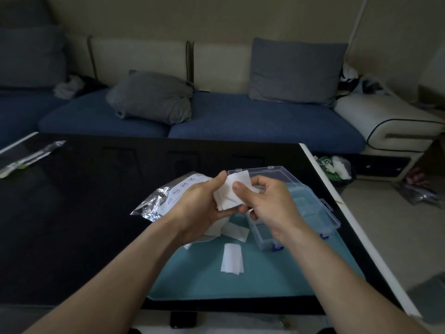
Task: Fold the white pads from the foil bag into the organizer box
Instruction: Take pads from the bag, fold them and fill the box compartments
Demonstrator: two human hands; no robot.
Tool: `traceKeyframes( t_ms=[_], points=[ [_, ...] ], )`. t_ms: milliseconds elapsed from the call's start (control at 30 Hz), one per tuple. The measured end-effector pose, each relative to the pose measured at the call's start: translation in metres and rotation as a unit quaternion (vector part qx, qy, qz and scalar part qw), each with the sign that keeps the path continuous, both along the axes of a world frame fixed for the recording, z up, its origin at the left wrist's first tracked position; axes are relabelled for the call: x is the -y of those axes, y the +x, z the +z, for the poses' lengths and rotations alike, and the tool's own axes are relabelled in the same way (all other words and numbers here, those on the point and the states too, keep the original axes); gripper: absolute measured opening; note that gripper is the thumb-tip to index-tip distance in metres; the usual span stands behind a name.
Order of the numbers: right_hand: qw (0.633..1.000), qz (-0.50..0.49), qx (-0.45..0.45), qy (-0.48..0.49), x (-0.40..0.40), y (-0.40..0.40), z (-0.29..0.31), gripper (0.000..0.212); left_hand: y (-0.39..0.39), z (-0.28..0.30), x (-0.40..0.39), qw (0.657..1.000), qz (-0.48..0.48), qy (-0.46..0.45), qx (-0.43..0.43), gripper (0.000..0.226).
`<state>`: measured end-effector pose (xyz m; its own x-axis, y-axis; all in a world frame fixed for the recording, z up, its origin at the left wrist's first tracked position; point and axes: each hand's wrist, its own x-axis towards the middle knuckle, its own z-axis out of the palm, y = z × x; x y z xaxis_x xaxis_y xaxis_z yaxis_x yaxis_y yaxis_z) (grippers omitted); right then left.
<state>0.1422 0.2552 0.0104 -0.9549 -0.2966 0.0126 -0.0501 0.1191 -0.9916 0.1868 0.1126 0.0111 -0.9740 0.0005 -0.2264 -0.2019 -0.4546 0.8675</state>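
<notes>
Both hands hold one white pad (pixel 232 191) in the air above the desk (pixel 79 213), near its right edge and just in front of the organizer box (pixel 292 208). The left hand (pixel 204 203) cups the pad from below and behind, thumb pinching its upper edge; the right hand (pixel 267 201) presses its thumb onto the pad's face with the fingers curled behind. So each grip is closed on the pad.

The pad looks thin, light and limp, like non-woven gauze: it bends over the fingers and keeps no shape of its own. It should crease readily but will likely spring open or slide unless pinched flat, so a hold at opposite edges or corners, with the thumbs pressing the fold line, seems best. There is little risk of breakage; the likelier trouble is two sheets clinging together.

More loose pads (pixel 234 231) lie on the teal mat (pixel 240 280) under the hands, and one folded pad (pixel 231 259) lies apart, nearer the desk's front edge. The foil bag (pixel 166 201) lies crumpled just left of the hands. The box stands open, its clear lid (pixel 269 173) tilted back toward the far edge; I cannot tell what its compartments hold.
</notes>
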Motion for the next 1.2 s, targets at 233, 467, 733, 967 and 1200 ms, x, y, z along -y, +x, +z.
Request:
traceKeyframes(
  t_ms=[233,467,733,967,1200],
  points=[
    [0.996,0.020,-0.042,0.081,0.003,0.004,-0.003,0.025,-0.001,-0.007,-0.005,0.995,0.089,-0.039,0.005,0.029],
    [0.997,0.018,-0.020,0.070,-0.015,-0.015,-0.002,0.018,0.000,-0.002,0.003,0.994,0.109,0.009,0.005,0.029],
    [0.996,-0.051,0.045,-0.053,-0.030,-0.029,0.003,0.018,-0.002,-0.005,0.010,0.986,0.165,-0.022,0.025,0.026],
    [0.998,0.020,0.030,0.052,-0.017,-0.017,-0.001,0.020,-0.003,-0.007,0.005,0.995,0.093,-0.003,0.019,0.021],
    [0.997,0.033,0.072,-0.022,-0.024,-0.021,0.005,0.022,-0.003,-0.012,0.020,0.989,0.142,-0.002,0.032,0.028]
  ],
)
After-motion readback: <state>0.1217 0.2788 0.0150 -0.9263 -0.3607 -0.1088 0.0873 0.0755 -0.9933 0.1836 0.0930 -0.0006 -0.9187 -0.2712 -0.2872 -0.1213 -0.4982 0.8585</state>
